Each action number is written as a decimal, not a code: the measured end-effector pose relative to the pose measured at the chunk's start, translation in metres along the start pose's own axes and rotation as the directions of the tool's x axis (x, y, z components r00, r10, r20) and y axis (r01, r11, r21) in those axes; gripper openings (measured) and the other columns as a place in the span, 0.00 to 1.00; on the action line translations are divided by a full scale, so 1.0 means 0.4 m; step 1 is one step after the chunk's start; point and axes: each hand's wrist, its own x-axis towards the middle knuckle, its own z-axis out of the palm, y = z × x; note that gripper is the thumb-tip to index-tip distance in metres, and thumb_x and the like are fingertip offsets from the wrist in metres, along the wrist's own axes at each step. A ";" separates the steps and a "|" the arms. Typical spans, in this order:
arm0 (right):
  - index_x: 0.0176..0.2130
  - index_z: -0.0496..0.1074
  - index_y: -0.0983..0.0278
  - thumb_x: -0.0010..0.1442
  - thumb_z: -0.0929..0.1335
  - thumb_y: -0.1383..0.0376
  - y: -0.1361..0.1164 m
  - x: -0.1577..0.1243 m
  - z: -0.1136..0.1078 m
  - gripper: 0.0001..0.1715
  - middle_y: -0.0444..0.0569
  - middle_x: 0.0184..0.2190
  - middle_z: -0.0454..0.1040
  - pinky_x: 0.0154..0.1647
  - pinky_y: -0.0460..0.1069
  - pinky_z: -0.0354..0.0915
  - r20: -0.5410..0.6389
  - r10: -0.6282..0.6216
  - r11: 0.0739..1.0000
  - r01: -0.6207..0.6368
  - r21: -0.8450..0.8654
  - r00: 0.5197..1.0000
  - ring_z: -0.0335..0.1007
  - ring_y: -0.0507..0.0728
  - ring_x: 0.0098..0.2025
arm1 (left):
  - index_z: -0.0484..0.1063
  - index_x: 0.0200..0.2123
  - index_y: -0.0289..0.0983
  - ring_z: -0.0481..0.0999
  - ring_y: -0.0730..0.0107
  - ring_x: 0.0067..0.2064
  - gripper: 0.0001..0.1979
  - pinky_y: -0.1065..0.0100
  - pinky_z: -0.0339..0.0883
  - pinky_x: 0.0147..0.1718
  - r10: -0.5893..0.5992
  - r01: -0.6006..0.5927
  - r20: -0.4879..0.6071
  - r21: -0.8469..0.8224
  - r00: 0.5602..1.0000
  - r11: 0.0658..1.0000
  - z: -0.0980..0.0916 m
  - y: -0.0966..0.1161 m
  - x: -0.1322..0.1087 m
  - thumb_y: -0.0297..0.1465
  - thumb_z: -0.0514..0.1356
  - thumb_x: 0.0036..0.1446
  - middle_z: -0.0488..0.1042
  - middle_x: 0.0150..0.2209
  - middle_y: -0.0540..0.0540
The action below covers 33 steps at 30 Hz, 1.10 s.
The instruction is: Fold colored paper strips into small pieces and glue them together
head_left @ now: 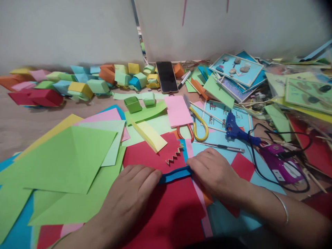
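Observation:
My left hand (131,192) and my right hand (212,173) press down on the two ends of a narrow folded blue paper strip (175,174). The strip lies across red paper sheets (166,207). Both hands have their fingers curled and pinched on the strip's ends. A small zigzag-cut paper piece (174,156) lies just beyond the strip. A yellow folded strip (149,136) rests on the upper red sheet.
Large green sheets (70,159) cover the left. Scissors (197,126), a craft knife (220,147), a blue glue gun (237,130) with black cord and a purple device (278,162) lie to the right. A phone (167,76), folded paper boxes (77,84) and picture cards (237,69) line the back.

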 end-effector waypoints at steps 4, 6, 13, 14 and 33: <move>0.29 0.69 0.65 0.66 0.60 0.75 0.005 -0.003 0.004 0.17 0.47 0.28 0.69 0.35 0.51 0.51 0.059 -0.017 1.000 0.017 -0.003 0.998 0.58 0.54 0.32 | 0.74 0.33 0.38 0.72 0.65 0.31 0.15 0.64 0.64 0.31 -0.032 0.036 0.055 -0.071 0.998 0.997 -0.001 -0.009 0.007 0.21 0.49 0.63 0.76 0.32 0.45; 0.30 0.71 0.65 0.66 0.61 0.74 0.009 -0.007 0.013 0.15 0.48 0.30 0.70 0.34 0.51 0.52 0.094 -0.004 1.000 0.004 0.001 0.996 0.59 0.54 0.33 | 0.75 0.36 0.38 0.72 0.64 0.31 0.16 0.64 0.65 0.32 -0.051 0.055 0.040 -0.098 0.998 0.994 0.003 -0.013 0.007 0.21 0.48 0.63 0.76 0.32 0.44; 0.32 0.74 0.69 0.66 0.61 0.74 -0.003 -0.001 0.009 0.15 0.61 0.49 0.72 0.49 0.55 0.59 0.044 -0.063 0.996 0.066 -0.061 0.997 0.61 0.63 0.52 | 0.75 0.38 0.38 0.72 0.57 0.37 0.14 0.58 0.65 0.37 -0.085 0.094 0.081 -0.118 0.993 0.989 0.000 -0.012 0.002 0.42 0.57 0.64 0.75 0.39 0.41; 0.33 0.74 0.70 0.66 0.61 0.75 -0.009 0.000 0.005 0.14 0.62 0.50 0.71 0.50 0.56 0.58 0.020 -0.099 0.992 0.100 -0.080 0.995 0.60 0.64 0.53 | 0.75 0.37 0.38 0.72 0.56 0.38 0.14 0.57 0.64 0.37 -0.080 0.087 0.076 -0.104 0.994 0.991 -0.002 -0.010 0.003 0.42 0.58 0.63 0.75 0.39 0.40; 0.28 0.68 0.64 0.65 0.65 0.70 -0.026 -0.023 0.039 0.12 0.48 0.28 0.67 0.32 0.51 0.43 0.177 0.158 0.982 -0.173 0.076 0.972 0.50 0.55 0.31 | 0.74 0.32 0.37 0.69 0.58 0.38 0.10 0.56 0.60 0.40 -0.094 0.089 -0.028 -0.145 0.995 0.985 0.024 0.010 0.012 0.23 0.55 0.63 0.75 0.35 0.43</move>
